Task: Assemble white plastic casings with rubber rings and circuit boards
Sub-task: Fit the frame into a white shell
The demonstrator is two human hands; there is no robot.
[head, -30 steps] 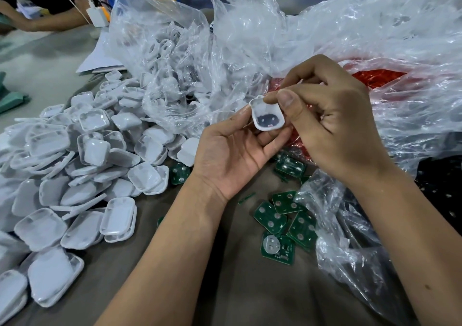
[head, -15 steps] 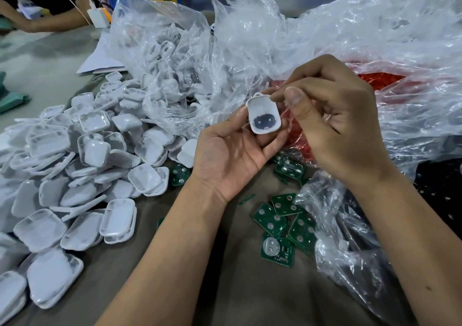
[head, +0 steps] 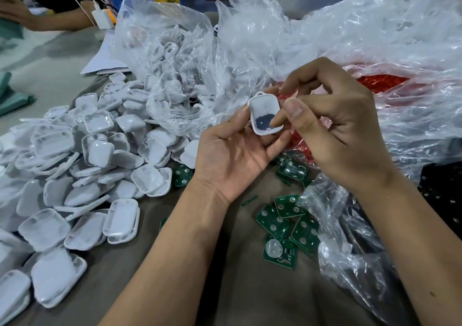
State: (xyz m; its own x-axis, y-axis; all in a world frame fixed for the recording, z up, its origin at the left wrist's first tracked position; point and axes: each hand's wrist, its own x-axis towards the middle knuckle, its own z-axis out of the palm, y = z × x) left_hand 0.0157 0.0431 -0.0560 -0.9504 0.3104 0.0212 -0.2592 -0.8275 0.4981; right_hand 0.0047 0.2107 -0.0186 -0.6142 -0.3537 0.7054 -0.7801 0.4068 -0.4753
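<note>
Meanwhile, through the head camera, my left hand (head: 232, 160) held one white casing (head: 265, 114) open side up, its fingers curled round the shell's edges, well above the worktop (head: 250, 295). A second earlier the casing had sat a little lower and flatter in that hand; by now I had tipped it up towards me, and my right hand (head: 342, 125) had closed in, thumb pressing at the shell's right edge and forefinger hooked over the top beside the small loop. A dark piece (head: 263, 123) lay in the bottom of the shell; I judged it to be the rubber part being seated, though I could not tell its shape for certain. That suggested the ring step was nearly finished and a circuit board came next. The green circuit boards (head: 287, 223) lay loose on the worktop just below my right wrist, within easy reach. To my left the pile of white casings (head: 82, 165) crowded the worktop up to my left forearm, so there was little room on that side. Crumpled clear plastic bags (head: 325, 38) rose close behind both hands, with red parts (head: 380, 83) showing through, and another fold of bag hemmed the boards on the right. Bare worktop stayed open between my forearms.
</note>
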